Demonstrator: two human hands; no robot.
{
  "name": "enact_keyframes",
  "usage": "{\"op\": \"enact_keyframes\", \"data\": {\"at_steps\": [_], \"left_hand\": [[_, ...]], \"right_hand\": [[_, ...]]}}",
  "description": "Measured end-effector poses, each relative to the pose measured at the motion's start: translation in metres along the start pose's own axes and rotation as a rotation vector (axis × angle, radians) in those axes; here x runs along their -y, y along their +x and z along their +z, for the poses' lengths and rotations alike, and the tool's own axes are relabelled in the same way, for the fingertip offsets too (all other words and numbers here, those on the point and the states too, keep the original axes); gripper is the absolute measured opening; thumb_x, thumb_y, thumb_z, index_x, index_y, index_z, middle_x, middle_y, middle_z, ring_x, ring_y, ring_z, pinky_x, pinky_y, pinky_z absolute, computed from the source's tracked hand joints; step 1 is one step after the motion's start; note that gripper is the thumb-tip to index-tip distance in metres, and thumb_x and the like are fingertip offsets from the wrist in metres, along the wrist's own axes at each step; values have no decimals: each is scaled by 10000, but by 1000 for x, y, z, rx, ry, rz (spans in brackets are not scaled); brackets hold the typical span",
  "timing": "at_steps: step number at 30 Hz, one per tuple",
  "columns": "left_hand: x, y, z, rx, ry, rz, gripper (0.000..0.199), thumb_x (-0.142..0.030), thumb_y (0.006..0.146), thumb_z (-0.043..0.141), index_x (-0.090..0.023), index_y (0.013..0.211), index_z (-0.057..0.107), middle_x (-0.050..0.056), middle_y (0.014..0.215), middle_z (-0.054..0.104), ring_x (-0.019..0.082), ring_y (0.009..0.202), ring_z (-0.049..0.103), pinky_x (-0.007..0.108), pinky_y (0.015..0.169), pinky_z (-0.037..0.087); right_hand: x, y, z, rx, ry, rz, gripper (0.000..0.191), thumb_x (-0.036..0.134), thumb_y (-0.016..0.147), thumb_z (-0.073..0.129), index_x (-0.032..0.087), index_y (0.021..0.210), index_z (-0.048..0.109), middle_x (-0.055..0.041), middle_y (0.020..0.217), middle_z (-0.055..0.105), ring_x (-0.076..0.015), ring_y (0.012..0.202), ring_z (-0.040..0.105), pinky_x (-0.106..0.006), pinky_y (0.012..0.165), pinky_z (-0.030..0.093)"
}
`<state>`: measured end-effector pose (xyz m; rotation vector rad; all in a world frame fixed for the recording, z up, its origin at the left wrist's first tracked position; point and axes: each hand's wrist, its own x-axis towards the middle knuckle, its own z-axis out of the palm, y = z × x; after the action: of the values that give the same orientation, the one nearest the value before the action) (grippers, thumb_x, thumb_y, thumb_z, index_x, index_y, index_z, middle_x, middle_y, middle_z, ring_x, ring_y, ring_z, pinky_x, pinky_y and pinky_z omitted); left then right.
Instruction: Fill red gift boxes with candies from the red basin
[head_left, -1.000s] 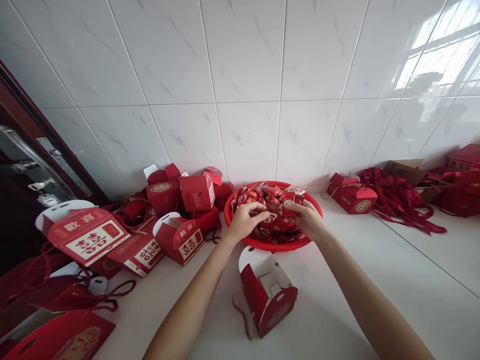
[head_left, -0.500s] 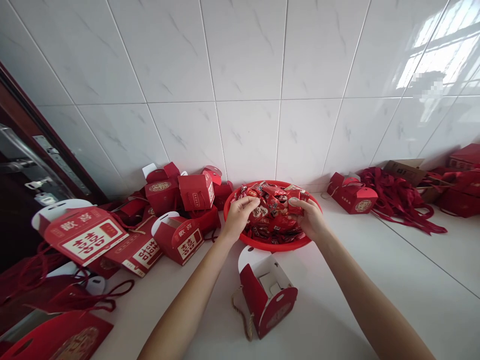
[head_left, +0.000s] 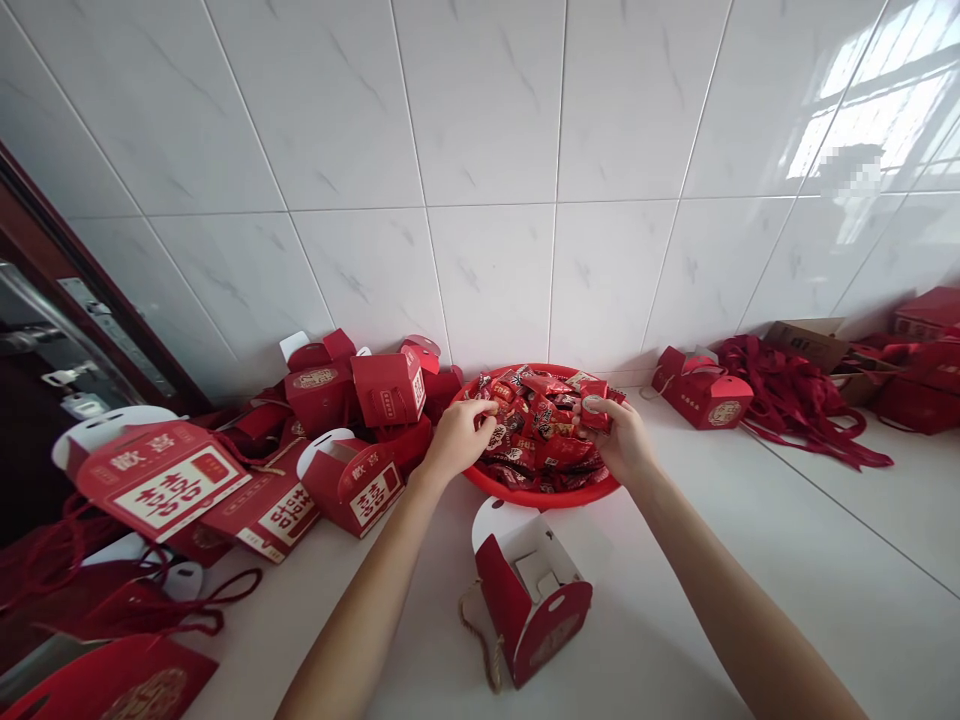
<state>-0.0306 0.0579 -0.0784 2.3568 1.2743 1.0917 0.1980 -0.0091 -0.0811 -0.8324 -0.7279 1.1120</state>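
Note:
A round red basket full of red wrapped candies stands by the wall. Over its left side is my left hand, thumb and fingers curled close together near the candies; whether they hold anything is hidden. My right hand, at the basket's right side, pinches a red wrapped candy between thumb and fingers. In front of the basket sits an open red box with a white inside and a rope handle on its left.
Several red gift boxes are heaped at the left, beside a dark door frame. On the right are another red box, a pile of red ribbons and more boxes. A tiled wall rises behind.
My left hand has shifted slightly left, away from the middle of the candies. My right hand stays at the basket's right side, with the red candy showing more clearly. The view has moved slightly.

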Motion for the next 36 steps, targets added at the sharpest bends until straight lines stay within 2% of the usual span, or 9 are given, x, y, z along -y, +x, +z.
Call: {"op": "enact_keyframes", "data": {"at_steps": [6, 12, 17, 19, 21, 27, 30, 33, 36], "left_hand": [[-6, -3, 15, 113, 81, 10, 423, -231, 767, 706, -214, 1189, 718, 110, 1260, 717, 332, 1286, 583, 486, 1086, 456], [-14, -4, 14, 189, 107, 11, 445, -127, 716, 687, -242, 1142, 743, 76, 1116, 775, 327, 1158, 660, 551, 1139, 375], [-17, -6, 11, 321, 35, 88, 282, -109, 738, 578, -271, 833, 788, -8, 961, 805, 264, 1013, 708, 648, 1234, 14], [-18, -7, 11, 323, 13, 113, 255, -149, 795, 549, -268, 752, 771, -25, 920, 805, 234, 970, 710, 641, 1234, -26], [-18, -7, 12, 267, 24, 113, 268, -204, 865, 521, -255, 763, 764, -22, 939, 805, 221, 959, 707, 637, 1240, 28], [-19, 18, 25, 118, 146, 96, 222, -196, 887, 578, -182, 1031, 746, 111, 1141, 760, 291, 1159, 655, 480, 1098, 445], [-21, 30, 35, 139, 136, 85, 228, -187, 799, 705, -158, 1023, 738, 140, 1069, 764, 347, 1144, 657, 516, 1084, 443], [-20, 32, 40, 129, 90, 70, 409, -108, 690, 782, -161, 1091, 721, 133, 1118, 759, 360, 1161, 654, 576, 1159, 346], [-19, 28, 37, 92, -1, 53, 422, -68, 701, 759, -174, 1109, 722, 114, 1178, 750, 325, 1174, 659, 544, 1167, 365]], "right_hand": [[3, -3, 3, 0, -17, 40, 114, 250, 589, 769, 203, 609, 668, -21, 663, 692, -160, 603, 594, -280, 525, 470], [5, -6, 6, 42, -37, 57, 113, 248, 590, 758, 197, 609, 659, -21, 671, 690, -157, 595, 594, -278, 524, 471], [6, -5, 5, 37, -53, 75, 136, 252, 570, 768, 188, 636, 667, -19, 674, 690, -154, 601, 598, -263, 520, 472], [6, -5, 5, 44, -56, 77, 141, 259, 571, 768, 185, 633, 665, -20, 669, 687, -151, 596, 600, -259, 521, 473], [6, -5, 5, 55, -59, 75, 151, 266, 573, 772, 182, 628, 659, -17, 664, 681, -147, 589, 599, -258, 523, 475], [5, -5, 5, 82, -71, 61, 215, 294, 565, 829, 181, 672, 681, -19, 695, 705, -155, 616, 622, -261, 539, 500], [3, -5, 4, 116, -86, 45, 272, 320, 574, 877, 195, 744, 706, -22, 746, 729, -185, 700, 667, -268, 562, 519], [1, -5, 3, 144, -88, 41, 298, 347, 589, 893, 198, 774, 715, -25, 773, 736, -195, 745, 683, -265, 570, 524], [1, -5, 3, 142, -83, 46, 298, 362, 591, 896, 188, 740, 705, -19, 742, 718, -170, 689, 656, -253, 549, 511]]}}
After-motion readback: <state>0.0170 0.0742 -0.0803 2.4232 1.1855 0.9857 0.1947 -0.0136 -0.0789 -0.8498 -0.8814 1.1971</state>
